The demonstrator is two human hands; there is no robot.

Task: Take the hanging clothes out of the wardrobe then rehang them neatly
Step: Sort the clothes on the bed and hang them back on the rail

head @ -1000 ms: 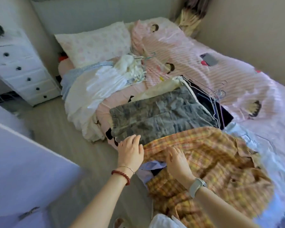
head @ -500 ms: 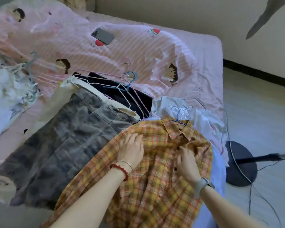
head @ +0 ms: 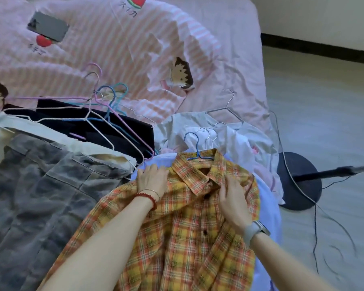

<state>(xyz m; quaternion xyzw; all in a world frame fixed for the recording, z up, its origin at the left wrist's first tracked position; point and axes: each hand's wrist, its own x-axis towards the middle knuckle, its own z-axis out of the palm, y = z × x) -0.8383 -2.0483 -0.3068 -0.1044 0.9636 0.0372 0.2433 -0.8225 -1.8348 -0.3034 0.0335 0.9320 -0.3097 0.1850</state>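
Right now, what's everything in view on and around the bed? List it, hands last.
Plaid shirt: one, yellow-orange, near bed edge, on a blue hanger.
Grey garment: one, mottled grey, left of the shirt.
Dark garments: black, behind the grey one, under loose hangers.
Loose hangers: several, white, pink, blue.
White clothes: pile behind the shirt, a silver hanger on it.
Phone: one, grey, on the duvet.
Duvet: pink striped, covers the bed.
Stand base: one, dark, on the floor at right.
Left hand: flat on the shirt's shoulder.
Right hand: at the collar.
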